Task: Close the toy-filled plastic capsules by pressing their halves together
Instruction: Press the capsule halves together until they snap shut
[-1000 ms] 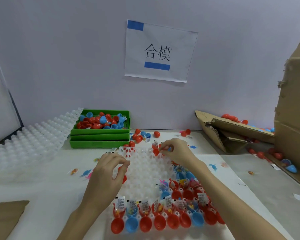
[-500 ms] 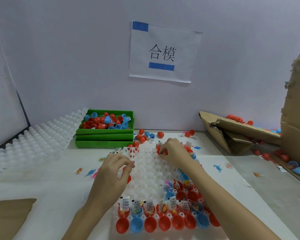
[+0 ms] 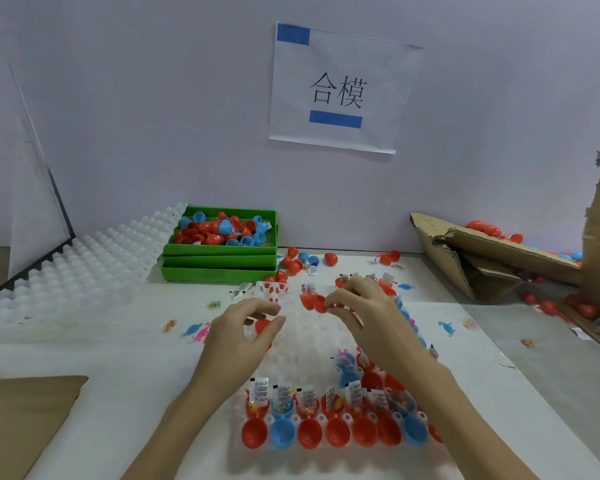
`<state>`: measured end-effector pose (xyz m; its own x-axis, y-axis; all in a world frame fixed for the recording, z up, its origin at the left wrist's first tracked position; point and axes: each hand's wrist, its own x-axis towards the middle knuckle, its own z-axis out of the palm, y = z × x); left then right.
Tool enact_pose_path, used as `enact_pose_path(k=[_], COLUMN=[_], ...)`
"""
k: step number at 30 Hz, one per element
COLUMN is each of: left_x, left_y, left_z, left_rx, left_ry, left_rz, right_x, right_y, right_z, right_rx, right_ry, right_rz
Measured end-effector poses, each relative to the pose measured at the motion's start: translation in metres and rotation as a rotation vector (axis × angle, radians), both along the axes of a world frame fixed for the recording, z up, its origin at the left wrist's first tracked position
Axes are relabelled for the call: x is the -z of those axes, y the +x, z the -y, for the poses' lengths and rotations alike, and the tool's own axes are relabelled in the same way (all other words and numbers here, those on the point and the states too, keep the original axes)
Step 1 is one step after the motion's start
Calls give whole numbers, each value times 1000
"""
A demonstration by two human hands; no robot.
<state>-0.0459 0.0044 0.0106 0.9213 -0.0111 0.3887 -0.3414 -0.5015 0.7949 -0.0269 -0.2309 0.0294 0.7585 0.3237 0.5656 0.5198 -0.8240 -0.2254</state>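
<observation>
A white dimpled tray (image 3: 312,337) lies in front of me. Its near rows hold open red and blue capsules (image 3: 326,420) with small packaged toys in them. My right hand (image 3: 364,313) pinches an open red capsule (image 3: 314,302) over the far part of the tray. My left hand (image 3: 238,337) is curled round another red capsule (image 3: 262,326) at the tray's left side, which is mostly hidden behind the fingers.
Stacked green bins (image 3: 222,251) with red and blue capsules stand at the back. More white trays (image 3: 84,265) lean at the left. Torn cardboard boxes (image 3: 482,251) with capsules lie at the right. Loose capsules, toy packets and small plastic dinosaurs litter the table. Brown cardboard (image 3: 21,410) lies near left.
My right hand has drawn back from the tray's far edge towards the left hand, carrying the red capsule. The left hand has barely moved.
</observation>
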Motion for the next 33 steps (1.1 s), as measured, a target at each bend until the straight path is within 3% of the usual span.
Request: enact_pose_path(k=[5, 9, 16, 24, 33], left_x=[-5, -3, -1, -4, -3], left_y=[-2, -2, -5, -10, -15], left_z=[3, 1, 6, 13, 22], left_rx=[120, 117, 93, 143, 313], left_ry=[-279, -341, -245, -425, -433], left_rz=[-145, -153, -30, -2, 31], right_x=[2, 7, 6, 6, 5], right_y=[-34, -38, -46, -45, -45], right_z=[-17, -22, -25, -23, -19], right_rx=[-173, -238, -310, -251, -268], right_ry=[75, 158, 737, 924, 1034], right_rz=[-18, -126, -520, -532, -545])
